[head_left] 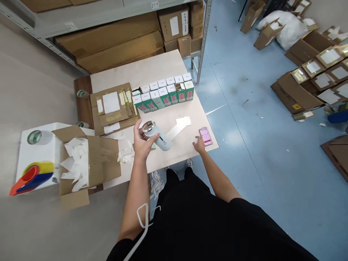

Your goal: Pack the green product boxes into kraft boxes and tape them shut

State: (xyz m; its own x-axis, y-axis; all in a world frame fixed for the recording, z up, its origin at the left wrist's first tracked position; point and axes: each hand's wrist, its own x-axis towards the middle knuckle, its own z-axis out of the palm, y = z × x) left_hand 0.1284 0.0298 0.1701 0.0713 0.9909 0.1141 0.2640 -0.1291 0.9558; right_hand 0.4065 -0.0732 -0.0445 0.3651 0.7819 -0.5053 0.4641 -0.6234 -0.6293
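Observation:
My left hand (141, 144) is wrapped round a pale blue tumbler (163, 141) with a shiny metal top. The tumbler is tilted above the table (190, 154), its top toward the upper left. Close to the table's right edge lies a phone (206, 137) with a lit pink screen. My right hand (199, 145) is at the phone's left side, index finger stretched toward it and nothing seen in the hand. Whether the finger touches the phone is unclear. White card or paper pieces (183, 123) lie between the tumbler and the phone.
Two rows of green and white boxes (164, 96) stand farther back. To the left are flattened cardboard (111, 105), an open carton (94, 156) holding white paper, and a red tape dispenser (28, 177). Shelving (202, 43) rises behind. Cartons (301, 88) fill the right floor.

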